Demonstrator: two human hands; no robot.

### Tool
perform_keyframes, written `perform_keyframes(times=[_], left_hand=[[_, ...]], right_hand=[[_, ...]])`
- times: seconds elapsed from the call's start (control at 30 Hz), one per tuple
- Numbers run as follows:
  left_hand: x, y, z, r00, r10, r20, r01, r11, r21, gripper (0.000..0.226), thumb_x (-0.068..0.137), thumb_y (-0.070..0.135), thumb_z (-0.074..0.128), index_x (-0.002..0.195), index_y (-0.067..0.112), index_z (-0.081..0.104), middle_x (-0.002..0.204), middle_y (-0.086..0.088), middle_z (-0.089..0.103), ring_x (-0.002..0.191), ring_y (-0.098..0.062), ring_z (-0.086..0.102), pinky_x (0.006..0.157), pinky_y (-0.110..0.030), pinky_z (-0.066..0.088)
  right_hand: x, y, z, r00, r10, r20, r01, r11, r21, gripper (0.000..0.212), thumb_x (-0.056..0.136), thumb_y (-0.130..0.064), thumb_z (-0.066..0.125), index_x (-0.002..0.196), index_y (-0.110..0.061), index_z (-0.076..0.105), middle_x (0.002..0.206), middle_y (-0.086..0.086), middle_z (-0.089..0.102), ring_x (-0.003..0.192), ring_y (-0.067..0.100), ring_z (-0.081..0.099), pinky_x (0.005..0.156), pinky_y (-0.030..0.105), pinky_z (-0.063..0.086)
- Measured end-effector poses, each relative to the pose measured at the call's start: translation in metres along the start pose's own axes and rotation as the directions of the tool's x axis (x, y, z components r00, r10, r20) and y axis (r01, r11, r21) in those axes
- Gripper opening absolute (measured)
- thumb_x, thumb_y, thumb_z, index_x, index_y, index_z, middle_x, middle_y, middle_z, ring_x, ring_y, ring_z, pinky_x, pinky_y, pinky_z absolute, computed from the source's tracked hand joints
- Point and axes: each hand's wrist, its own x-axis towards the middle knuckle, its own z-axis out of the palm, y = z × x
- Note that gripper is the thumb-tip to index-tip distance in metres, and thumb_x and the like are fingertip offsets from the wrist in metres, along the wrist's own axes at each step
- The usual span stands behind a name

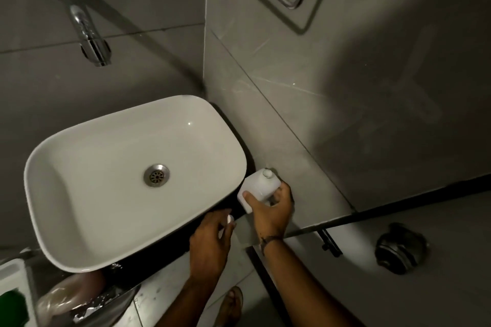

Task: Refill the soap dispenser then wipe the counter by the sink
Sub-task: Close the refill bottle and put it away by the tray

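A white plastic bottle with a small round top stands in the dark gap of counter to the right of the white basin. My right hand is wrapped around the bottle's near side, thumb on its front face. My left hand hovers just to the left, by the basin's rim, pinching a small white cap-like piece between its fingers. What that piece is exactly, I cannot tell.
A chrome wall tap juts out above the basin. Grey tiled walls close in on the right. At the lower left stands a metal rack with a plastic bag and a white-green container. A sandalled foot shows on the floor.
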Motion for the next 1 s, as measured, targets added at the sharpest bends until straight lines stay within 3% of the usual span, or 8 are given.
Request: perform_keyframes(times=[0.1,0.2,0.3,0.5,0.6,0.77,0.9,1.0], left_hand=[[0.003,0.047,-0.049,0.996,-0.056,-0.068,0.02,0.896,-0.444,0.024,0.091,0.023,0.085,0.111,0.031,0.075,0.103,0.011,0.081,0.093,-0.006,0.078,0.077,-0.015,0.06],[0.024,0.101,-0.111,0.992,0.057,-0.112,-0.113,0.797,-0.593,0.029,0.087,0.018,0.09,0.111,0.029,0.08,0.103,0.006,0.081,0.092,-0.011,0.079,0.077,-0.016,0.06],[0.038,0.142,-0.167,0.977,0.19,-0.093,-0.209,0.791,-0.574,0.027,0.084,0.018,0.091,0.108,0.026,0.084,0.111,0.005,0.08,0.102,-0.022,0.077,0.084,-0.023,0.062],[0.03,0.167,-0.272,0.911,0.409,-0.062,-0.384,0.783,-0.489,0.024,0.079,0.024,0.094,0.1,0.035,0.087,0.103,0.012,0.082,0.091,-0.016,0.078,0.078,-0.023,0.062],[0.025,0.17,-0.322,0.895,0.445,-0.012,-0.404,0.799,-0.445,0.023,0.078,0.029,0.093,0.099,0.036,0.087,0.103,0.015,0.083,0.096,-0.013,0.079,0.087,-0.032,0.065],[0.019,0.164,-0.377,0.864,0.468,0.188,-0.322,0.799,-0.508,0.037,0.084,0.009,0.071,0.103,0.037,0.086,0.123,0.014,0.081,0.123,-0.005,0.072,0.107,-0.028,0.056],[0.008,0.154,-0.395,0.9,0.435,0.019,-0.352,0.754,-0.554,0.028,0.074,0.029,0.098,0.099,0.036,0.087,0.114,0.004,0.072,0.109,-0.012,0.074,0.098,-0.033,0.06],[0.003,0.142,-0.404,0.882,0.469,-0.04,-0.402,0.707,-0.582,0.026,0.086,0.017,0.088,0.111,0.024,0.085,0.109,-0.003,0.076,0.104,-0.02,0.076,0.095,-0.034,0.06]], right_hand=[[-0.017,-0.029,-0.018,0.992,-0.077,0.105,0.078,0.997,-0.002,0.084,0.057,-0.022,0.1,0.127,-0.044,0.06,0.128,-0.014,0.068,0.116,0.005,0.065,0.075,0.011,0.058],[-0.051,-0.074,-0.025,0.972,-0.121,0.204,0.12,0.993,0.015,0.081,0.053,-0.044,0.099,0.124,-0.052,0.059,0.125,-0.019,0.07,0.114,0.004,0.068,0.076,0.012,0.058],[-0.089,-0.127,-0.019,0.944,-0.225,0.242,0.226,0.974,0.026,0.078,0.046,-0.061,0.095,0.113,-0.066,0.057,0.118,-0.036,0.066,0.109,-0.01,0.065,0.071,0.004,0.054],[-0.153,-0.202,0.008,0.872,-0.399,0.283,0.391,0.916,0.085,0.077,0.045,-0.055,0.092,0.115,-0.062,0.059,0.12,-0.021,0.071,0.11,0.005,0.07,0.084,0.02,0.061],[-0.181,-0.221,0.02,0.856,-0.427,0.29,0.423,0.903,0.082,0.082,0.042,-0.061,0.091,0.117,-0.052,0.06,0.122,-0.017,0.071,0.11,0.009,0.07,0.086,0.027,0.063],[-0.22,-0.244,0.041,0.827,-0.466,0.315,0.461,0.882,0.094,0.076,0.042,-0.058,0.091,0.111,-0.058,0.06,0.114,-0.029,0.069,0.102,0.005,0.07,0.076,0.017,0.059],[-0.243,-0.256,0.057,0.816,-0.464,0.344,0.456,0.883,0.11,0.078,0.047,-0.051,0.094,0.119,-0.05,0.064,0.112,-0.021,0.073,0.097,0.008,0.072,0.074,0.031,0.065],[-0.255,-0.262,0.067,0.8,-0.479,0.362,0.468,0.875,0.125,0.072,0.047,-0.05,0.094,0.112,-0.055,0.064,0.109,-0.019,0.074,0.094,0.011,0.074,0.07,0.029,0.065]])
